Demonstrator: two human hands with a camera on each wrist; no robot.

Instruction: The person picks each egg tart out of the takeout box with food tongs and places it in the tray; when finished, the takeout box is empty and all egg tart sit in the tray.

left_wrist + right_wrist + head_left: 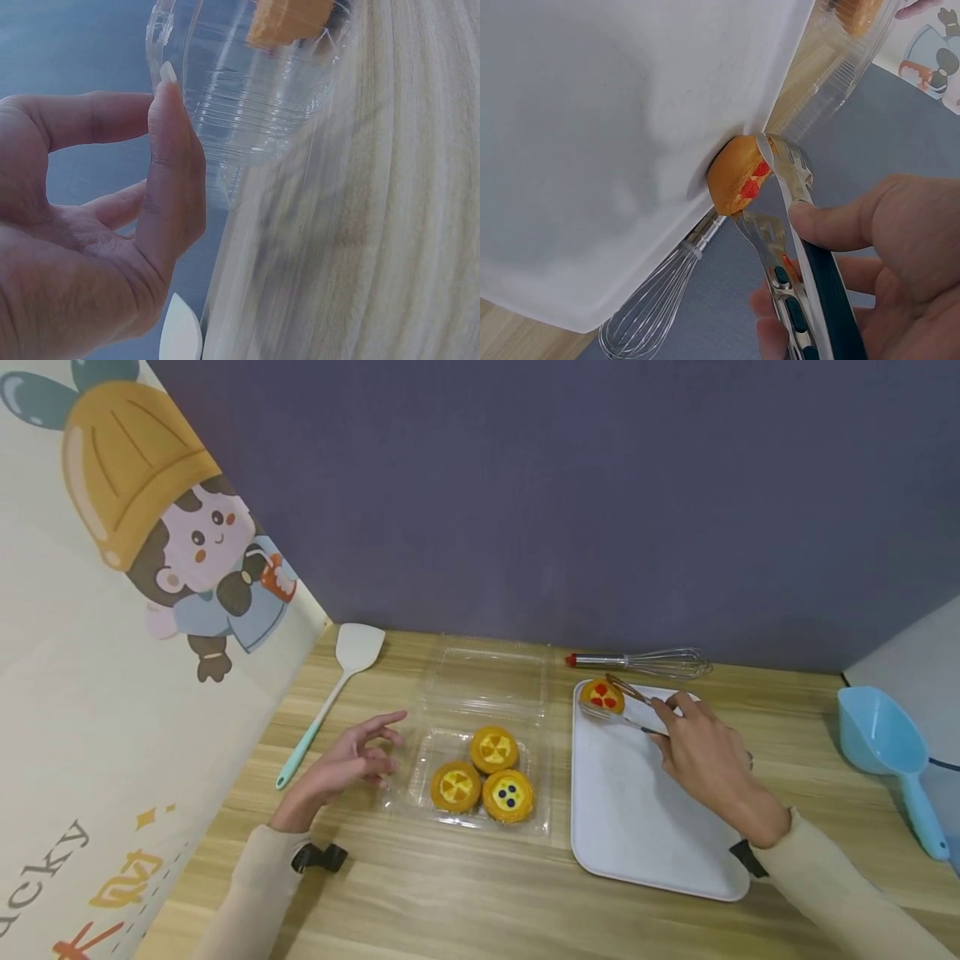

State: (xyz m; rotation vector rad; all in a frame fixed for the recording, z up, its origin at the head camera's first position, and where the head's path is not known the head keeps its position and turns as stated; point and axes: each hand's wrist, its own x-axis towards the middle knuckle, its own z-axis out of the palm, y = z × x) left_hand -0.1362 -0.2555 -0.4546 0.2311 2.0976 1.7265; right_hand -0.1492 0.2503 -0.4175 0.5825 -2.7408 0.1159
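My right hand (701, 752) grips a pair of tongs (826, 289) with dark green handle panels and fork-like tips. The tips stand on either side of a tart with red pieces on top (602, 696), at the far left corner of a white tray (645, 827). In the right wrist view this tart (733, 176) sits against the tray surface, tilted to the camera. My left hand (345, 764) hovers with loosely bent fingers at the left edge of a clear hinged container (420, 777); whether a fingertip touches it I cannot tell. Inside lie two orange-topped tarts (494, 749) and a blueberry-topped tart (508, 796).
A whisk (637, 662) lies behind the tray along the dark back wall. To the left is a white spatula (330, 702) with a mint handle. A light-blue scoop (885, 735) stands at the right. The container's lid (491, 677) lies open toward the wall.
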